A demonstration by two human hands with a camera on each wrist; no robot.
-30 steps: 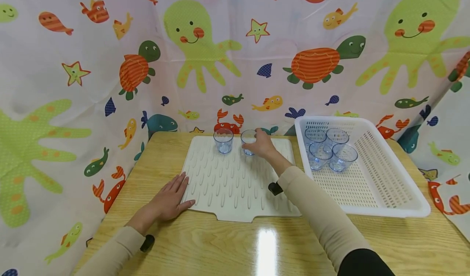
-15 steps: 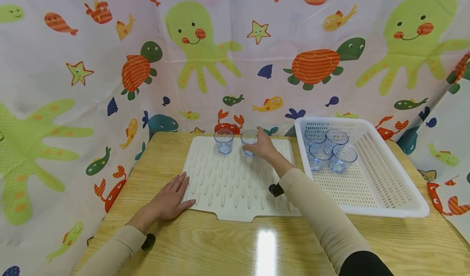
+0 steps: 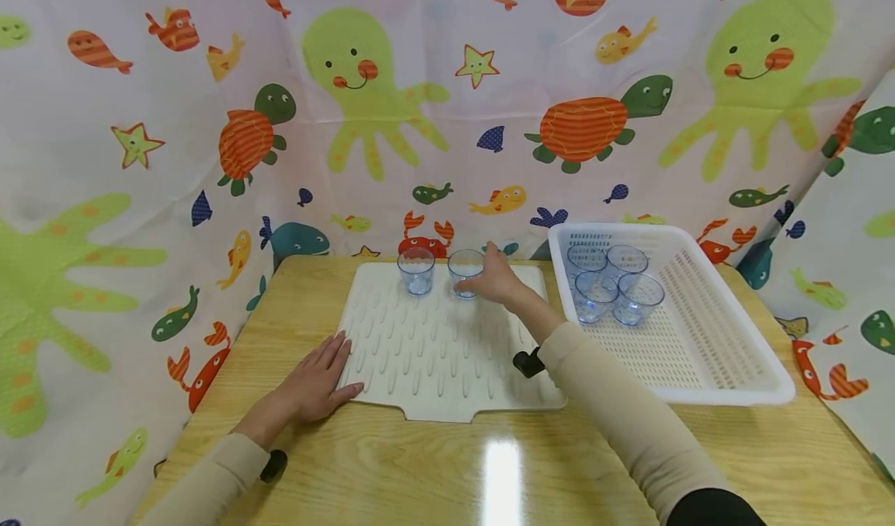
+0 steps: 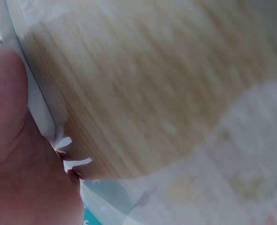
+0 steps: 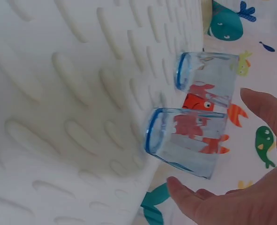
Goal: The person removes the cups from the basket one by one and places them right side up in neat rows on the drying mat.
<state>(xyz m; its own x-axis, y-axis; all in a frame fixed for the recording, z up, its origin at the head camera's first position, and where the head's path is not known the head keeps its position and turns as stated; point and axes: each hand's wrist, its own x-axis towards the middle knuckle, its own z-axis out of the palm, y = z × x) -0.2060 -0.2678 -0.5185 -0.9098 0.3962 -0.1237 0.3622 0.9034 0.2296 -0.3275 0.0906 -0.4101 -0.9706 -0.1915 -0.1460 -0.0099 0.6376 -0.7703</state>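
My right hand [image 3: 495, 277] is around the right side of a clear blue drinking glass [image 3: 463, 268] standing upright at the back of the cream ridged draining board [image 3: 419, 363]. In the right wrist view, thumb and fingers are spread, with gaps between them and this glass [image 5: 187, 140]. A second, similar glass [image 3: 416, 273] stands just left of it on the board. My left hand [image 3: 315, 378] lies flat, its fingertips at the board's left edge. The left wrist view shows part of that hand [image 4: 16, 140] over wood.
A white perforated plastic basket [image 3: 741, 339] stands on the right of the wooden table [image 3: 391, 464]. Several more blue glasses [image 3: 638, 301] are grouped in its left part. A curtain [image 3: 447, 137] with sea animals hangs behind the table and along both sides.
The head view has turned slightly right, so everything sits a little further left. The right hand has drawn slightly rightward relative to the glass. The left hand stays in place.
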